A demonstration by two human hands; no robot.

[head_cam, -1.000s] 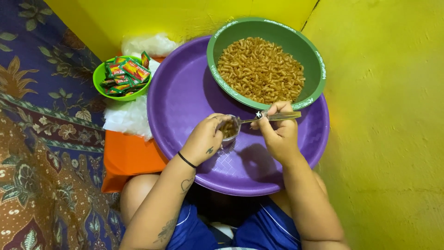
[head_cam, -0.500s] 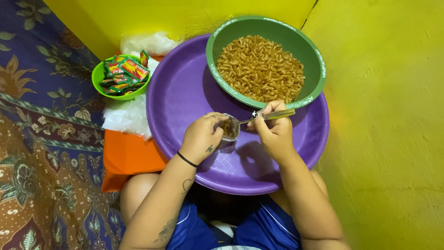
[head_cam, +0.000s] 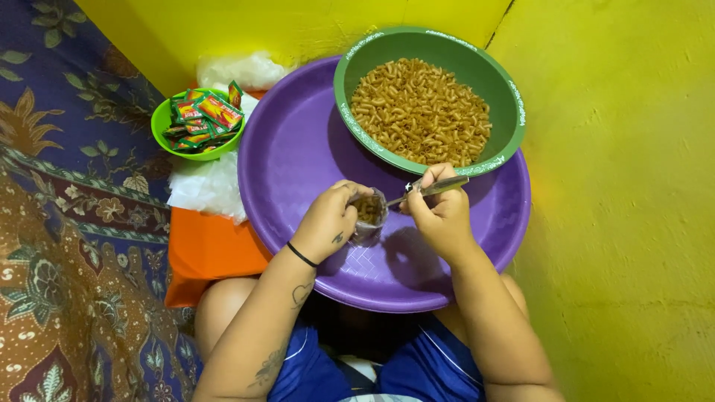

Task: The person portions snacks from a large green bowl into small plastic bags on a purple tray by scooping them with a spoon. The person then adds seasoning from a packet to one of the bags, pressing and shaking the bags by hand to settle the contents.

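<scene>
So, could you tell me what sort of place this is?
Probably a home floor corner: painted yellow walls, a patterned cloth spread on the floor, and a purple basin resting on the seated person's lap.

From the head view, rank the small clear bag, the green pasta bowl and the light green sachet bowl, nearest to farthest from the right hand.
1. Small clear bag, just left of the right hand.
2. Green pasta bowl, directly beyond.
3. Light green sachet bowl, far left.

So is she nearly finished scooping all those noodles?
Not nearly. The small clear bag in the left hand already holds some pasta. The right hand tips the spoon into it. The green bowl looks full, and no filled bags show.
</scene>
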